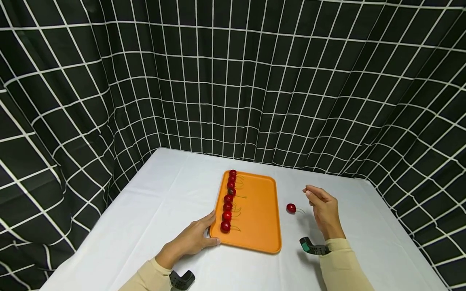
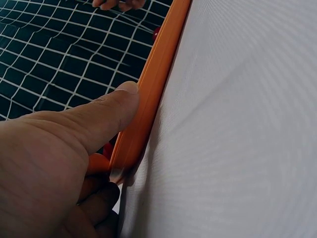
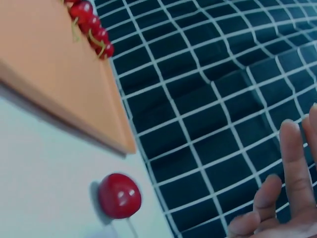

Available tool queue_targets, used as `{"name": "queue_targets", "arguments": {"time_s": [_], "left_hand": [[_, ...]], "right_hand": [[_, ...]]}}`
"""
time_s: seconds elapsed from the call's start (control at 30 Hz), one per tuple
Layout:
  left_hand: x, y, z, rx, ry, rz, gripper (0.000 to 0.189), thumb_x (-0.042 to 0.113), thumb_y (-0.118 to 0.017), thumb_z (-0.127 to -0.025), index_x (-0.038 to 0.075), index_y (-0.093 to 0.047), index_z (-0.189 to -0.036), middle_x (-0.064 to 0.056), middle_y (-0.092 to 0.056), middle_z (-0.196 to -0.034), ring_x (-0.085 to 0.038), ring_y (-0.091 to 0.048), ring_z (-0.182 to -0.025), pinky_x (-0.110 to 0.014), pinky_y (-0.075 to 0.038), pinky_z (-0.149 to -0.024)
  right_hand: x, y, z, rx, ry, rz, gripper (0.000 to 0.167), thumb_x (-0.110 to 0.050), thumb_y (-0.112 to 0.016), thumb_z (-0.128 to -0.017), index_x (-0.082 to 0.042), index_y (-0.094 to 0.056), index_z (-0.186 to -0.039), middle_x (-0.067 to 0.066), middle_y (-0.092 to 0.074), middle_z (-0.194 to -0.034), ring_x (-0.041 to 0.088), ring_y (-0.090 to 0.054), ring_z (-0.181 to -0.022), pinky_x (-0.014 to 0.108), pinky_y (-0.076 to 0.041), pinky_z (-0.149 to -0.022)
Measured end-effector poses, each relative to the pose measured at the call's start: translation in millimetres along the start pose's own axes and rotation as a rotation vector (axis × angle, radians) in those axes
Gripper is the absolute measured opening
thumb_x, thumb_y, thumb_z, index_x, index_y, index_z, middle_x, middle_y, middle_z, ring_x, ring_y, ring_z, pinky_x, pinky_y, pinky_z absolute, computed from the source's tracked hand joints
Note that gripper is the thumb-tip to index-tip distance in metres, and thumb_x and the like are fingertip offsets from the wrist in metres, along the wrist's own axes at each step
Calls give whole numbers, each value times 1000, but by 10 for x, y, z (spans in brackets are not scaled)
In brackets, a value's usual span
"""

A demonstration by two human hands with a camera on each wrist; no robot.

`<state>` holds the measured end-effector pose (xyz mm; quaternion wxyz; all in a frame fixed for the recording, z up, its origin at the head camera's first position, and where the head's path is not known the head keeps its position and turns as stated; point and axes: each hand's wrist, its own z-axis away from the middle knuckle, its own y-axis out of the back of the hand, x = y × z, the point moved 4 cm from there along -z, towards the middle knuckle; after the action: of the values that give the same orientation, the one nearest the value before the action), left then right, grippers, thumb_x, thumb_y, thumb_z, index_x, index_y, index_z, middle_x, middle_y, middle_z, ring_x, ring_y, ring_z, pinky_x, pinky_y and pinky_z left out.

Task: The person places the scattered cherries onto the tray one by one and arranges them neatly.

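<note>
An orange tray [image 1: 255,210] lies on the white table, with a row of several red cherries [image 1: 227,206] along its left side, most stems pointing right. My left hand [image 1: 194,237] holds the tray's near left corner. In the left wrist view the thumb [image 2: 111,111] presses the tray's outer wall, while the other fingers bend around the corner, partly hidden. One loose cherry [image 1: 291,208] with its stem sits on the table right of the tray. Just to the right of that cherry, my right hand [image 1: 324,210] hovers with nothing in it, fingers loosely bent.
A white cloth [image 1: 174,178] covers the table. Black curtains with a white grid [image 1: 233,81] enclose its back and sides. Each wrist wears a dark camera band, such as the right one [image 1: 314,247].
</note>
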<state>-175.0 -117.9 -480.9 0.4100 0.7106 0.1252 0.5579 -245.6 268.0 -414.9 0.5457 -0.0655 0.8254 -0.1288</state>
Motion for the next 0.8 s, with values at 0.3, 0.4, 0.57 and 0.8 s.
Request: {"name": "queue_targets", "arguments": {"time_s": [0.3, 0.4, 0.57, 0.8], "left_hand": [[-14, -9, 0, 3, -2, -15, 86, 44, -73, -84, -4, -37, -145, -10, -23, -156, -30, -27, -139, -45, -27, -110], [-5, -3, 3, 2, -3, -12, 85, 43, -73, -84, -4, -37, -145, -10, -22, -156, -30, -27, -139, -44, -27, -110], [0, -7, 10, -2, 3, -2, 84, 42, -73, -85, -4, -37, -145, -9, -22, -156, -29, -27, -139, -45, -27, -110], [-2, 5, 1, 7, 0, -2, 85, 43, -73, -84, -2, -36, -146, -10, -23, -156, -30, -27, -139, -45, -26, -110]], "right_hand": [[283, 275, -1, 136, -185, 298, 35, -11, -74, -87, 6, -67, -116, -5, -71, -99, 11, -58, -89, 19, -40, -62], [373, 325, 12, 122, -218, 386, 37, -13, -75, -86, 5, -66, -117, -5, -71, -101, 10, -60, -93, 15, -44, -70], [495, 376, 63, 80, -301, 563, 36, -16, -73, -88, 0, -67, -120, -5, -70, -106, 11, -54, -93, 19, -42, -63], [551, 362, 68, -10, -304, 741, 31, -16, -73, -87, -2, -71, -114, 4, -68, -107, 16, -49, -88, 23, -41, -64]]}}
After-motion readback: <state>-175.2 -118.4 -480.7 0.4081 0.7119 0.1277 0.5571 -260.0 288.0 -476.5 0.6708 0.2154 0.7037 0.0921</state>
